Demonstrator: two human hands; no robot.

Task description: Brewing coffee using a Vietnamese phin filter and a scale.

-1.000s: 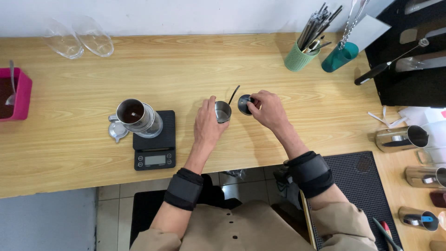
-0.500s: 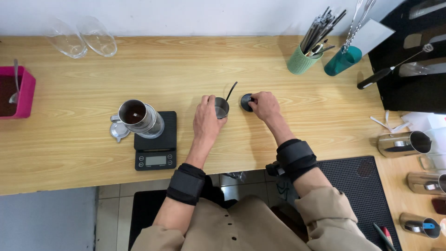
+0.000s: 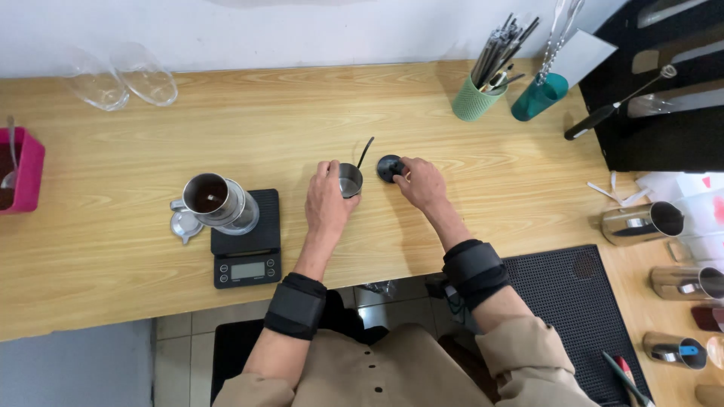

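My left hand (image 3: 328, 202) wraps around a small metal cup (image 3: 351, 179) that stands on the wooden counter (image 3: 136, 151); a thin dark handle (image 3: 365, 152) sticks up out of the cup. Just to its right, my right hand (image 3: 422, 183) rests its fingers on a small round black lid (image 3: 388, 167) lying flat on the counter. Both forearms wear black wrist bands.
A black scale (image 3: 247, 243) carries a metal dripper with dark grounds (image 3: 211, 200) at the left. Two clear glasses (image 3: 121, 75) and a pink bin (image 3: 21, 169) sit farther left. Two green tool holders (image 3: 477, 98) stand at the back right, metal pitchers (image 3: 641, 222) at the right edge.
My hands have stayed on the cup and the lid. The view has shifted slightly; the right hand has eased a little off the black lid, showing more of it.
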